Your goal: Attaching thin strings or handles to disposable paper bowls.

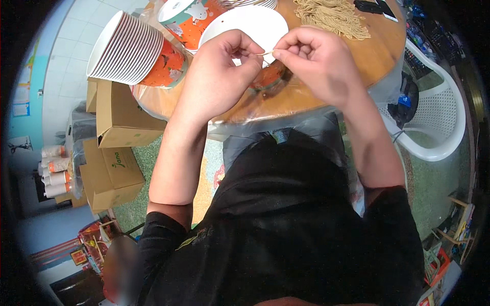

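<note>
Approx. L-R long axis, tan string (266, 53) | L fingers (252, 63), R fingers (287, 57) pinching it

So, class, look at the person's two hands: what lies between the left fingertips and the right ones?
In the head view, a short stretch of thin tan cord spans the small gap, pinched by the left hand and the right hand.

A round wooden desk (375, 58) under a clear plastic sheet (389, 97) carries nested orange buckets (164, 64) at nine o'clock, another orange bucket (201, 15) at ten, stacked pale rims (250, 4) at eleven, a white-lined bucket (252, 25) near the middle, tan strands (332, 19) at two and, farther out, a phone (388, 10) beside a black object (367, 6).
</note>
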Action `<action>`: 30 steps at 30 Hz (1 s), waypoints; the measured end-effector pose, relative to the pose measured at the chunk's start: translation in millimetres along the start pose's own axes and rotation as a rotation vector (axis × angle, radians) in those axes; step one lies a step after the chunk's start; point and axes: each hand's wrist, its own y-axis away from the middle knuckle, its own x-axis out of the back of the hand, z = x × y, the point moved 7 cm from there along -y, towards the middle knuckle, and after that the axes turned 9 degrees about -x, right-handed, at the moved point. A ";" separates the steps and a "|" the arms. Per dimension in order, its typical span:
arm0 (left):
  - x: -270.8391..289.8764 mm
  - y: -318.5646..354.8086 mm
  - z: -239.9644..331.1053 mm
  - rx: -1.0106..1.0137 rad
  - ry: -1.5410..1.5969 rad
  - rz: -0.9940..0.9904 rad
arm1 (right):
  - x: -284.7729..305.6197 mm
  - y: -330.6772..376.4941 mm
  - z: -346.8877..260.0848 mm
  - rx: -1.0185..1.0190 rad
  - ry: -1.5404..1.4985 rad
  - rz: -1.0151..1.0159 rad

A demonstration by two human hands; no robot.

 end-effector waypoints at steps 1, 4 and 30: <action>0.2 0.0 -0.9 0.000 -0.002 0.000 | 2.6 -2.4 -9.2 0.074 0.127 -0.007; -0.3 -1.1 -3.4 0.006 -0.019 -0.023 | 3.1 5.5 -56.4 0.569 0.601 0.226; -5.5 -4.1 -2.6 0.053 0.162 -0.033 | -25.1 37.4 -4.9 0.178 0.018 0.267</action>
